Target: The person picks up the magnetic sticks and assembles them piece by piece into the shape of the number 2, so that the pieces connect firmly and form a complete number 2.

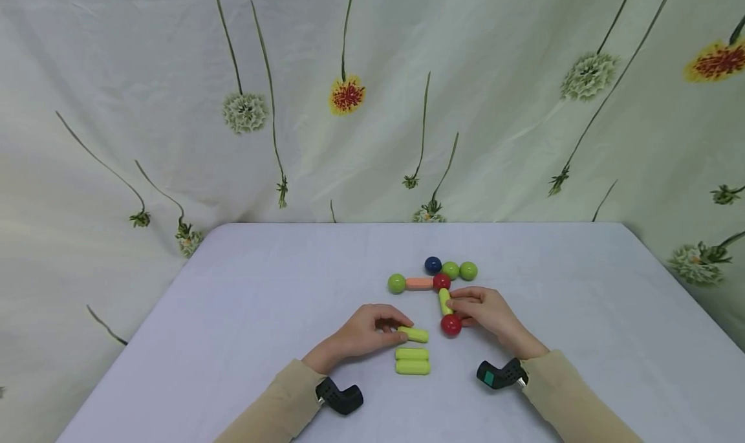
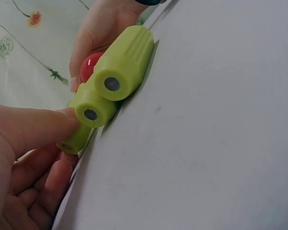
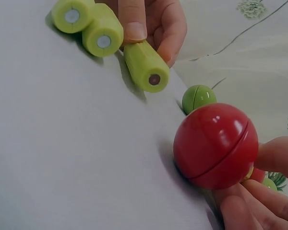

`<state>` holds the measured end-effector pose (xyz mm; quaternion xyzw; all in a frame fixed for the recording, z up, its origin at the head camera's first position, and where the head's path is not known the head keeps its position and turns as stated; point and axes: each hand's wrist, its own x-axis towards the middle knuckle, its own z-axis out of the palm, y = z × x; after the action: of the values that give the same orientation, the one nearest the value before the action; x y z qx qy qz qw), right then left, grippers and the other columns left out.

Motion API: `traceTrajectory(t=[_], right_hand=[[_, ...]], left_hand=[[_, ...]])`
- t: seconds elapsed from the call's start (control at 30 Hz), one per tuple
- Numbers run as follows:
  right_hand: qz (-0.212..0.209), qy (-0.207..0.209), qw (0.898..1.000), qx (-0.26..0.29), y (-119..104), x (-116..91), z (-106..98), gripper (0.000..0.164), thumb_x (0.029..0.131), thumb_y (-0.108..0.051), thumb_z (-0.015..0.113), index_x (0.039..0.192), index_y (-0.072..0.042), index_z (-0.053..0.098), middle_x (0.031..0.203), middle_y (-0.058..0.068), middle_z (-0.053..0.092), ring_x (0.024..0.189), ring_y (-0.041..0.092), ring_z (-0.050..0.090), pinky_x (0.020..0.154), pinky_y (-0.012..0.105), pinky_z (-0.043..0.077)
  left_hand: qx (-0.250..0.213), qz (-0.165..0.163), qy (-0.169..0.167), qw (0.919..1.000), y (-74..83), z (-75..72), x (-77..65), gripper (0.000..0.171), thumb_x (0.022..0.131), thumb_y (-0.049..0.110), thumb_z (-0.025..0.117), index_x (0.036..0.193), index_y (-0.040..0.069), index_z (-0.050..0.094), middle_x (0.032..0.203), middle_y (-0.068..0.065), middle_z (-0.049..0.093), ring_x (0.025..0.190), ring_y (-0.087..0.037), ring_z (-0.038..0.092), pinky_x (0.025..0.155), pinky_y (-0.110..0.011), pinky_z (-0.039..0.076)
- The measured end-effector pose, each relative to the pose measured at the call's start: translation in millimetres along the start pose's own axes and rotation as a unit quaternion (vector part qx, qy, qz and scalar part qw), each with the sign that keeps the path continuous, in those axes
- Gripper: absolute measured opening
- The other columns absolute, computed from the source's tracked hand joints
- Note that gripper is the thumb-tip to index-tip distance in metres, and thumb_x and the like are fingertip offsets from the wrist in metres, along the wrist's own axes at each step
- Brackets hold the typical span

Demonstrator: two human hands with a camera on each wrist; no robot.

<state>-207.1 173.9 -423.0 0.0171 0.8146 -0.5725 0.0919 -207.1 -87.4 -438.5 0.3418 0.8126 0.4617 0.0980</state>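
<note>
My left hand pinches a yellow-green magnetic rod between thumb and fingers, low over the table. Just nearer to me lie two more yellow-green rods, side by side; round grey magnets show in their ends in the left wrist view. My right hand grips another yellow-green rod that joins a red ball at its far end to a second red ball at its near end. From the far red ball an orange rod runs left to a green ball.
Behind the joined pieces sit a dark blue ball and two green balls in a row, close to the far red ball. All lie on a white table. A flower-printed cloth hangs behind its far edge.
</note>
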Motion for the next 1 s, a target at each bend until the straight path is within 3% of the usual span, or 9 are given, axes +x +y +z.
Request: traceTrajectory(t=[0.3, 0.57, 0.73, 0.9, 1.0], right_hand=[[-0.001, -0.001, 1.000, -0.003, -1, -1, 0, 0.039, 0.086, -0.021, 0.067, 0.116, 0.004, 0.061, 0.099, 0.009, 0.066, 0.076, 0.014, 0.061, 0.068, 0.028, 0.053], [0.005, -0.001, 1.000, -0.003, -1, -1, 1, 0.040, 0.086, -0.023, 0.068, 0.115, 0.004, 0.061, 0.097, 0.008, 0.067, 0.075, 0.014, 0.061, 0.068, 0.027, 0.053], [0.006, 0.000, 1.000, 0.000, -1, -1, 1, 0.040, 0.086, -0.023, 0.068, 0.115, 0.003, 0.062, 0.097, 0.008, 0.067, 0.075, 0.014, 0.061, 0.068, 0.027, 0.053], [0.005, 0.001, 1.000, -0.003, 0, -1, 0, 0.039, 0.086, -0.023, 0.068, 0.114, 0.003, 0.062, 0.097, 0.007, 0.067, 0.076, 0.013, 0.061, 0.068, 0.027, 0.053], [0.004, 0.001, 1.000, -0.004, 0, -1, 0, 0.039, 0.085, -0.023, 0.068, 0.114, 0.003, 0.062, 0.097, 0.008, 0.067, 0.076, 0.013, 0.061, 0.067, 0.027, 0.053]], left_hand=[[0.007, -0.010, 0.031, 0.9994, -0.1, 4.1, 0.0, 0.018, 0.089, 0.021, 0.066, 0.106, 0.017, 0.070, 0.094, 0.010, 0.064, 0.082, -0.009, 0.054, 0.071, -0.023, 0.047], [-0.001, 0.005, 0.064, 0.9979, 2.3, 9.1, 0.2, 0.018, 0.088, 0.020, 0.066, 0.104, 0.013, 0.070, 0.095, 0.003, 0.066, 0.082, -0.008, 0.056, 0.068, -0.022, 0.047], [0.007, 0.003, 0.078, 0.9969, 10.7, 11.4, -0.4, 0.018, 0.088, 0.015, 0.067, 0.104, 0.010, 0.070, 0.097, 0.001, 0.067, 0.083, -0.010, 0.057, 0.069, -0.022, 0.046], [0.007, 0.009, 0.081, 0.9967, 29.8, 10.0, -3.2, 0.017, 0.088, 0.007, 0.065, 0.103, 0.002, 0.069, 0.096, -0.008, 0.067, 0.083, -0.014, 0.056, 0.069, -0.024, 0.046], [0.010, 0.016, 0.081, 0.9965, 27.2, 12.1, -2.3, 0.017, 0.087, 0.007, 0.065, 0.104, 0.001, 0.068, 0.096, -0.009, 0.067, 0.082, -0.014, 0.057, 0.068, -0.024, 0.046]])
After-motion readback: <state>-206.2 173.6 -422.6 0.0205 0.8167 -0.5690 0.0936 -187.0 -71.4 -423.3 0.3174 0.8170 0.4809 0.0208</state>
